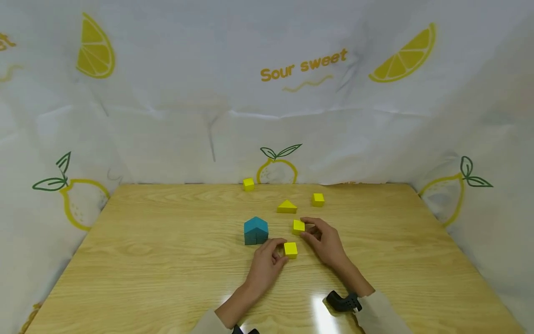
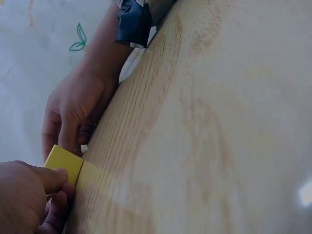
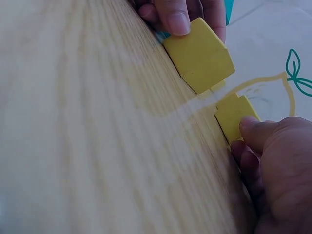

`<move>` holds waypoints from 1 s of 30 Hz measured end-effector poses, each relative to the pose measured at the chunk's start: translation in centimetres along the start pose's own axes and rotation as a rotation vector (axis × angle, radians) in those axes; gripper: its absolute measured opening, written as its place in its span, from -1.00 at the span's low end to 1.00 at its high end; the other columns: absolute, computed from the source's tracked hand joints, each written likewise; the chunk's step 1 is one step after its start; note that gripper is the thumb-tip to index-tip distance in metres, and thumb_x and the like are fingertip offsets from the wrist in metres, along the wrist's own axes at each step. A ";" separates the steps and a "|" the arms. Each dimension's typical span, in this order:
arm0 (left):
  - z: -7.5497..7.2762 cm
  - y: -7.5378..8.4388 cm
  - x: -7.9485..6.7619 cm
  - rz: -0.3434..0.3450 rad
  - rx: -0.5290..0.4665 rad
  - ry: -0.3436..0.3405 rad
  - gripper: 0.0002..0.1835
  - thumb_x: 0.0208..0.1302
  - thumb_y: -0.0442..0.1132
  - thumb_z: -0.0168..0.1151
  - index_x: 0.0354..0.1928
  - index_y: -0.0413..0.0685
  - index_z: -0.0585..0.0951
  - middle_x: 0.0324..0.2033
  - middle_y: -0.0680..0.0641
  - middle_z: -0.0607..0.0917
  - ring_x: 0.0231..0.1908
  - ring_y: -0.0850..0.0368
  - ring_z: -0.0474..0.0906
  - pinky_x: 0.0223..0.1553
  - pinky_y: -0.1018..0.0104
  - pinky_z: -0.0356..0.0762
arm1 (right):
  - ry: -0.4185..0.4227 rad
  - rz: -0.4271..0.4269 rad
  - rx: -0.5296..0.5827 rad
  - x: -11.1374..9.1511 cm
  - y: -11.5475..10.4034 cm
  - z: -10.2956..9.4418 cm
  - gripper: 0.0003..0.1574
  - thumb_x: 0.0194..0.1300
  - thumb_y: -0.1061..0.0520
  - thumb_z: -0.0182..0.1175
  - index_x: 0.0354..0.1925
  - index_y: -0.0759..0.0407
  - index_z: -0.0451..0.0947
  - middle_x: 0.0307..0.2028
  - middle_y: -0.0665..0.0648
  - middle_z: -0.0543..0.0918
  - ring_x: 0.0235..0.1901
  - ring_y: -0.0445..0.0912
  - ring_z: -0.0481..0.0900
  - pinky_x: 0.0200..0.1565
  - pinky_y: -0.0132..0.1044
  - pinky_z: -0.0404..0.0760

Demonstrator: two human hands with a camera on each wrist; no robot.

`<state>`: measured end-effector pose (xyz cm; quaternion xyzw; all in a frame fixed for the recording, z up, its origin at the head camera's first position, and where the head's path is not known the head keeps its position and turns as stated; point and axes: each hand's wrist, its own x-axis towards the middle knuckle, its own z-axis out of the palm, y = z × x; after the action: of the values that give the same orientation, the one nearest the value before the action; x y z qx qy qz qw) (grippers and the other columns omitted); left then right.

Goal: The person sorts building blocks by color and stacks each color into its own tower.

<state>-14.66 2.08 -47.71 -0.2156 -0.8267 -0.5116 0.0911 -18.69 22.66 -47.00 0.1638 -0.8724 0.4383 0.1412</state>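
In the head view my left hand [image 1: 263, 265] pinches a yellow cube [image 1: 290, 251] between thumb and fingers, low on the wooden table. A second yellow cube [image 1: 298, 227], slightly farther back, is pinched by my right hand [image 1: 328, 243]. The right wrist view shows the left hand's cube [image 3: 201, 56] and the right hand's cube [image 3: 236, 116] close to each other at the tabletop. Just beyond my left hand stands a blue house-shaped block stack [image 1: 256, 231] with a peaked top.
Behind the hands lie a yellow triangular block [image 1: 287, 207] and a yellow cube [image 1: 318, 200]. Another yellow cube [image 1: 248, 184] is at the table's back edge. A lemon-patterned white cloth [image 1: 187, 93] hangs behind and beside the wooden table [image 1: 167, 241].
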 end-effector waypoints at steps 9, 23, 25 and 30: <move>-0.1 0.0 -0.1 -0.004 -0.003 -0.002 -0.62 0.13 -0.44 0.36 0.02 -0.22 0.56 -0.38 0.01 0.52 -0.52 0.33 0.37 -0.49 0.49 0.44 | -0.021 -0.054 0.000 -1.8 0.1 -1.0 -0.51 0.22 0.31 0.28 0.13 0.14 0.52 -0.26 0.06 0.63 -0.40 -0.18 0.59 -0.41 -0.31 0.58; -0.1 0.2 0.0 -0.026 -0.016 -0.002 -0.62 0.13 -0.44 0.36 0.03 -0.20 0.57 -0.37 0.01 0.52 -0.52 0.33 0.37 -0.50 0.48 0.44 | -0.125 -0.053 0.038 -3.6 -0.4 -2.0 -0.54 0.24 0.25 0.27 0.12 0.08 0.52 -0.28 -0.02 0.62 -0.41 -0.22 0.56 -0.39 -0.32 0.57; -0.1 0.1 0.0 -0.021 -0.014 0.003 -0.62 0.13 -0.44 0.36 0.02 -0.20 0.57 -0.38 0.01 0.52 -0.53 0.33 0.36 -0.50 0.48 0.44 | -0.137 -0.053 0.046 -3.8 -0.6 -1.9 -0.54 0.24 0.24 0.28 0.12 0.08 0.52 -0.29 -0.01 0.62 -0.40 -0.20 0.56 -0.38 -0.32 0.57; 0.0 0.1 -0.1 -0.016 -0.014 0.010 -0.62 0.13 -0.44 0.37 0.02 -0.19 0.58 -0.39 0.01 0.51 -0.53 0.33 0.35 -0.51 0.48 0.43 | -0.143 -0.067 0.053 -4.0 -0.7 -1.8 -0.52 0.22 0.25 0.30 0.12 0.11 0.51 -0.32 0.01 0.61 -0.41 -0.17 0.55 -0.40 -0.31 0.56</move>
<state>-14.55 2.11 -47.67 -0.2071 -0.8244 -0.5190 0.0895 -14.56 24.41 -46.99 0.2275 -0.8625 0.4432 0.0889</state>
